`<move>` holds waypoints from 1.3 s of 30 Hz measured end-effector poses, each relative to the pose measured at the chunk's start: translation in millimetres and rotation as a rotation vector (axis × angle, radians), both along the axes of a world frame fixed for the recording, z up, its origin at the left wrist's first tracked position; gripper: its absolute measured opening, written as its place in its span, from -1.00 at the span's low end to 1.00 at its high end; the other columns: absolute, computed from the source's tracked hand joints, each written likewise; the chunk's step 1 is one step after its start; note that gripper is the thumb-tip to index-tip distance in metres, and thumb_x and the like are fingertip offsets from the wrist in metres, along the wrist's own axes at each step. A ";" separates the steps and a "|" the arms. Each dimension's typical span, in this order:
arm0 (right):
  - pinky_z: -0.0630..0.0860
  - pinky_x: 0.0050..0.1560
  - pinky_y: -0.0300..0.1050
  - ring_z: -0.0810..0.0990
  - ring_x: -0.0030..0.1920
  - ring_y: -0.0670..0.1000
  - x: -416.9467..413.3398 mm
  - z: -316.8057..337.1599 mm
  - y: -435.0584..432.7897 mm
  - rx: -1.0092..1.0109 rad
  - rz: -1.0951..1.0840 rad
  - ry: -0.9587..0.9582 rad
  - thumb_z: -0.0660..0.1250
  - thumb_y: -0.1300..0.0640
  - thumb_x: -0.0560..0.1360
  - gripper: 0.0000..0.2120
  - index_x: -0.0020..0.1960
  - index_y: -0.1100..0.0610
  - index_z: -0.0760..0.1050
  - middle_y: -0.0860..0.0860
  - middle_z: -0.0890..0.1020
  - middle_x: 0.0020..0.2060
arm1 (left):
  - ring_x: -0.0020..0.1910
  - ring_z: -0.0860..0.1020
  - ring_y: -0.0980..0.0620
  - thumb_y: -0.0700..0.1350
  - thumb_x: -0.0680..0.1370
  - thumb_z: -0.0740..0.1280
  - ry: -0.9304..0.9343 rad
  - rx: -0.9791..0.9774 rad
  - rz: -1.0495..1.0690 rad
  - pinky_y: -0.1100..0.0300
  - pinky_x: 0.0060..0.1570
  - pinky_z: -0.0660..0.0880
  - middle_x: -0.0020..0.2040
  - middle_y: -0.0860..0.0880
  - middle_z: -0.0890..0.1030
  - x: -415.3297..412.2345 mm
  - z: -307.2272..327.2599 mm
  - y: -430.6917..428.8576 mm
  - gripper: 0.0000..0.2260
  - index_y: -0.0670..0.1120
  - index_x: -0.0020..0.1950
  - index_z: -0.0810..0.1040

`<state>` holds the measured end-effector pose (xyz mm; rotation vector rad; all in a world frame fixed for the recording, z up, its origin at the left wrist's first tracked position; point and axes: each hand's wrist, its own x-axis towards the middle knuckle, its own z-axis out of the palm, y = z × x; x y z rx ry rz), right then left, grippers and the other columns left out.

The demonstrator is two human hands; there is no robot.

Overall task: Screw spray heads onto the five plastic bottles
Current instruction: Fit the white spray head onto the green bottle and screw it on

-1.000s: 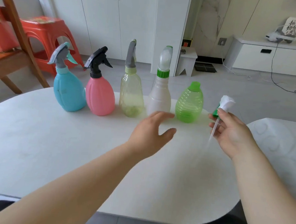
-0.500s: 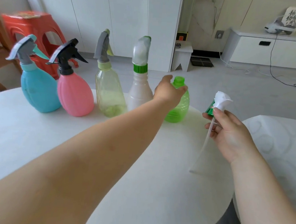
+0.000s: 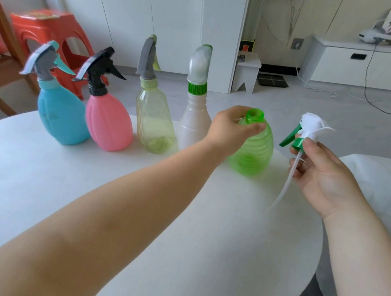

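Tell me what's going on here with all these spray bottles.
A person is fitting spray heads. The blue bottle, pink bottle, clear bottle and white bottle already carry theirs. The left-hand grip holds the green bottle just below its open neck; the right-hand grip holds the last spray head beside it, not yet on.

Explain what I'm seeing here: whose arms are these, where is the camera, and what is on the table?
No machine here: a person's two bare arms, filmed by one wide-angle head-worn camera looking forward and down. On the white table are five plastic bottles in a row: blue bottle, pink bottle, yellowish clear bottle and white bottle, all already fitted, then a green bottle with an open neck. The left hand has its grip around the green bottle just below that neck. The right hand holds the last spray head, white with a green trigger, beside the bottle, not yet on it.
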<state>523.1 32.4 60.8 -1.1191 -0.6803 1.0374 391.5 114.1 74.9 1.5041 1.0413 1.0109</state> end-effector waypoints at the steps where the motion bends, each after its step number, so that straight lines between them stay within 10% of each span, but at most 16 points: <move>1: 0.34 -0.51 -0.38 0.41 -0.52 -0.17 -2.9 3.2 -0.9 0.013 0.014 0.008 0.16 0.19 0.50 -0.83 -0.22 0.05 0.46 -0.06 0.53 -0.42 | 0.04 0.52 0.06 -0.17 0.39 0.42 -0.020 -0.001 -0.024 0.26 -0.02 0.44 -0.04 0.00 0.59 -9.1 1.8 -6.7 -0.79 -0.01 -0.01 0.55; 12: 0.54 -0.33 -0.34 0.57 -0.45 -0.15 -74.8 43.8 0.4 0.135 0.214 0.031 0.16 0.18 0.49 -0.87 -0.18 0.08 0.46 -0.10 0.62 -0.49 | -0.01 0.56 0.18 -0.14 0.34 0.46 0.071 0.195 0.090 0.26 0.12 0.44 -0.13 0.26 0.57 -157.4 2.8 -68.1 -0.71 0.24 -0.15 0.49; 19: 0.56 -0.33 -0.30 0.59 -0.43 -0.13 -125.3 67.2 9.5 0.151 0.313 0.021 0.20 0.15 0.46 -0.91 -0.17 0.06 0.47 -0.11 0.63 -0.47 | 0.00 0.51 0.14 -0.14 0.32 0.48 0.190 0.240 0.287 0.57 -0.06 0.36 -0.01 0.12 0.54 -225.9 -6.4 -71.1 -0.55 -0.04 0.19 0.49; 23: 0.55 -0.31 -0.32 0.60 -0.42 -0.15 -145.6 87.7 14.4 0.196 0.317 0.043 0.19 0.15 0.48 -0.92 -0.13 0.06 0.45 -0.11 0.64 -0.47 | 0.05 0.49 0.12 -0.14 0.34 0.46 0.201 0.203 0.297 0.41 0.03 0.31 0.02 0.11 0.52 -236.8 -21.6 -72.7 -0.57 -0.05 0.19 0.50; 33: 0.52 -0.36 -0.30 0.58 -0.43 -0.12 -188.1 102.3 25.7 0.239 0.239 0.053 0.25 0.15 0.48 -0.94 -0.17 0.09 0.45 0.01 0.54 -0.28 | 0.28 0.30 0.19 -0.22 0.25 0.53 0.077 0.078 0.130 0.58 0.06 0.24 0.28 0.14 0.33 -246.9 -55.8 -71.8 -0.15 0.07 0.41 0.14; 39: 0.51 -0.36 -0.31 0.52 -0.38 -0.07 -205.3 90.8 32.7 0.230 0.264 -0.092 0.26 0.19 0.47 -0.86 -0.26 0.05 0.46 -0.06 0.57 -0.37 | 0.23 0.39 0.17 -0.10 0.16 0.46 0.070 0.027 0.044 0.60 0.07 0.29 0.24 0.11 0.43 -253.5 -66.4 -71.5 -0.24 0.14 0.29 0.24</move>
